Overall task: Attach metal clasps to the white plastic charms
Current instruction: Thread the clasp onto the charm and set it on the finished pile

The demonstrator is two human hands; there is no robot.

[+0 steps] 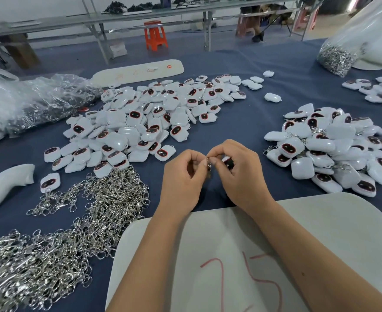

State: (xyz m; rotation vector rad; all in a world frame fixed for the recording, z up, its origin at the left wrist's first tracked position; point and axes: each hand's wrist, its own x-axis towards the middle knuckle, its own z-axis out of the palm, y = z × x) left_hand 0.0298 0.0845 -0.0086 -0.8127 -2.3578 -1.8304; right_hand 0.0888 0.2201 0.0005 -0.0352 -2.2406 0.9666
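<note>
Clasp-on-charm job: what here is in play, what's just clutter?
In play: left hand and right hand working a metal clasp onto a white charm; loose clasp pile; unclasped charm pile; finished charm pile.

Clutter: orange stool; white board marked 25; plastic bags.

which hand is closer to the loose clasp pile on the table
Left. The left hand sits just right of the clasp pile, pinching a clasp. The right hand is farther right, beyond the left hand, holding a charm.

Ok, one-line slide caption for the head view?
Both hands fit a clasp to a charm between piles.
</note>
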